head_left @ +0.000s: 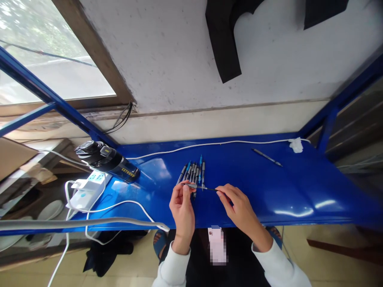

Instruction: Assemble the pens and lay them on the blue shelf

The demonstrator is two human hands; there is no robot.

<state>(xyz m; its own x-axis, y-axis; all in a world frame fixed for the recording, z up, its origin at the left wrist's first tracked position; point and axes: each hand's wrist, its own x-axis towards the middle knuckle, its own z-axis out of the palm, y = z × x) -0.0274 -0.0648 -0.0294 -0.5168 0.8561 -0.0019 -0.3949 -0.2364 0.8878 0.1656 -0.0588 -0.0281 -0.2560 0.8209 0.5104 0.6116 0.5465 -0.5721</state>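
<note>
My left hand (182, 205) is closed around a clear and grey pen barrel (192, 185), held sideways above the blue tabletop (227, 171). A thin dark pen refill (211, 189) lies in line with the barrel's right end. Its far end is pinched between the thumb and fingers of my right hand (238, 205). Whether the refill is partly inside the barrel is too small to tell. Just behind my left hand lies a group of several pens (192, 172), grey and blue, side by side; my fingers cover part of them.
A single pen (267, 157) lies apart at the right. At the left stand a black bottle (109, 161) and a white power strip (89, 190) with white cables. A white cord (179, 149) runs along the back edge to crumpled white tissue (296, 145). A phone (218, 247) rests on my lap.
</note>
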